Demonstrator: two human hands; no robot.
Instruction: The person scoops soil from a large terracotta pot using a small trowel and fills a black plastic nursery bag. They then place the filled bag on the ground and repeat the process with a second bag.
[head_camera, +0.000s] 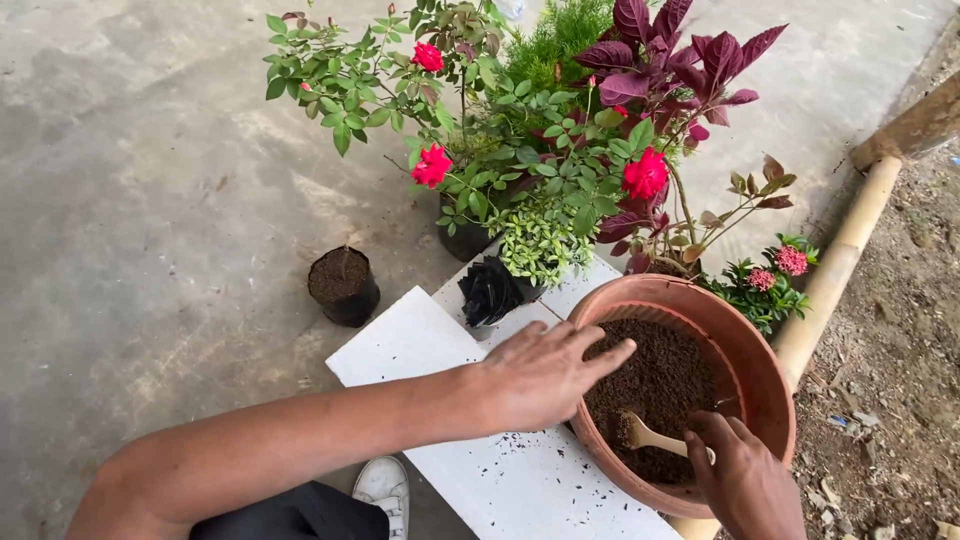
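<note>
Nearest the camera, the right hand is closed around the handle of a small pale wooden scoop, whose head lies buried in the soil. The left hand lies flat across the near rim of the round terracotta clay pot, fingers close together and extended onto the dark brown potting soil.

Risk, as judged: the pot stands partly on a flat white board laid on the floor and appears to overhang the board's far edge. Downward pressure from the left hand on the rim could tip or slide it. Loose crumbs already lie scattered on the board; a brisk stroke of the scoop would throw more over the low rim. The scoop's thin handle could also slip, since only its end is held.

Condition of the pot: sound, no cracks visible, reddish-brown with a stepped inner wall, filled about halfway with coarse, dry-looking soil.

Beyond it, a crumpled empty black plastic nursery bag sits on the board, and a small black nursery bag filled with soil stands apart on the grey concrete floor. Farthest, a cluster of red-flowered rose plants and a purple-leaved plant stand together. A bamboo pole borders the bare ground at right.
</note>
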